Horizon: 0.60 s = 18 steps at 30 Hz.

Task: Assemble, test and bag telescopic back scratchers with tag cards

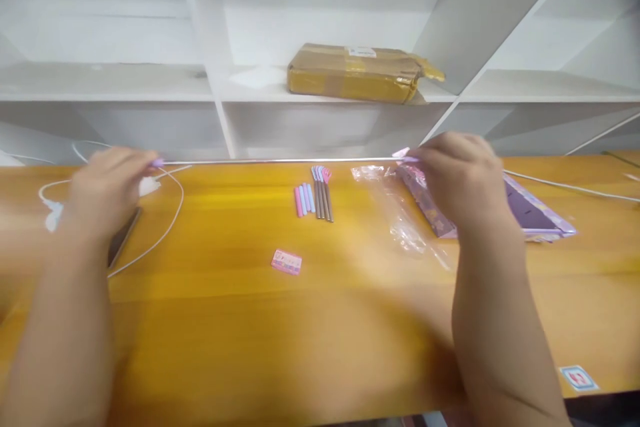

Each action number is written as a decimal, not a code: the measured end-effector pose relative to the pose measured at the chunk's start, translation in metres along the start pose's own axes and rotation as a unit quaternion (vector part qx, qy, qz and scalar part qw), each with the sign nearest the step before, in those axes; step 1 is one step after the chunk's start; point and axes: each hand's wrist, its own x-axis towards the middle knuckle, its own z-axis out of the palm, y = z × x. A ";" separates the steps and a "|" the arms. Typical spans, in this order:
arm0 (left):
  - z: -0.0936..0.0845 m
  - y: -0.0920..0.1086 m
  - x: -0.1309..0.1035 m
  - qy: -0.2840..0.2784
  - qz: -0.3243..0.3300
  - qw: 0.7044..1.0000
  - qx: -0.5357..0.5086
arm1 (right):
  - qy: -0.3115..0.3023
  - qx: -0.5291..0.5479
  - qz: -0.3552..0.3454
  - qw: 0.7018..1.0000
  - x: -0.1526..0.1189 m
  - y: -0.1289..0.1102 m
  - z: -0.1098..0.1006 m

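Observation:
A long thin silvery rod with purple ends stretches level between my two hands, near the back of the table. My left hand pinches its left end, and my right hand is closed on the other end. Both hands are slightly blurred. Below the rod lie several slim metal sticks with pink and blue claw-like heads. Beside them are several pastel pink, blue and purple tubes. A small pink printed card lies nearer to me.
Clear plastic wrapping and an open purple patterned box lie by my right forearm. White cables and a dark flat device are at left. White shelving behind holds a taped carton. A sticker marks the front edge.

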 end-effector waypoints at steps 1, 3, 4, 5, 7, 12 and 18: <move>0.001 -0.012 -0.001 0.010 -0.032 0.999 0.023 | 0.025 -0.008 0.040 0.999 -0.006 0.024 0.002; 0.004 -0.024 -0.002 0.004 -0.059 0.997 0.048 | 0.031 -0.019 0.091 0.995 -0.019 0.059 0.005; 0.006 -0.024 -0.002 -0.003 -0.057 0.997 0.053 | 0.027 -0.024 0.110 0.993 -0.025 0.069 0.006; 0.007 -0.022 -0.001 -0.015 -0.046 0.997 0.054 | 0.017 -0.024 0.124 0.992 -0.029 0.075 0.007; 0.009 -0.015 0.001 -0.040 -0.020 0.998 0.051 | -0.009 -0.020 0.146 0.989 -0.034 0.076 0.007; 0.003 0.004 0.010 -0.084 -0.028 0.994 0.061 | -0.066 0.012 0.175 0.982 -0.032 0.065 -0.004; -0.024 0.023 0.016 -0.055 -0.124 0.985 0.109 | 0.030 0.011 0.165 0.986 -0.027 0.059 -0.026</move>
